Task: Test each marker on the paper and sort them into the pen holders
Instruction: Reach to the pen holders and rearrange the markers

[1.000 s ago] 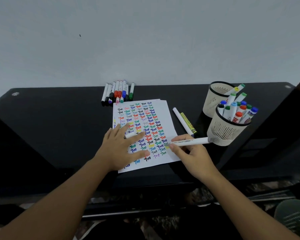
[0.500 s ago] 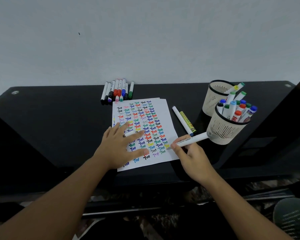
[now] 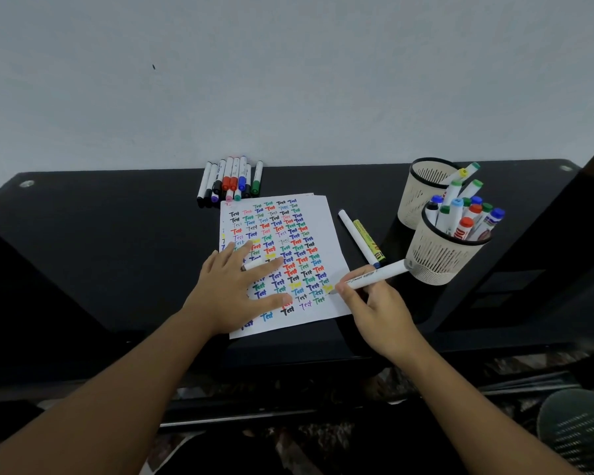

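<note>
Black table (image 3: 83, 255). At back edge, row of capped markers (image 3: 230, 181) lying side by side, just behind paper (image 3: 319, 214). Left hand (image 3: 235, 291) lay flat on paper, fingers spread, gripping nothing; small white cap-like item under fingers, identity unclear. Paper covered w/ rows of coloured "Test" marks. Right hand (image 3: 379, 310) closed round white marker (image 3: 374, 276), tip down on yellow mark at paper's right edge. Two loose markers (image 3: 362, 241) lay beside paper. Near pen holder (image 3: 439, 260) held approx. a dozen markers; far pen holder (image 3: 417, 190) held a few.
</note>
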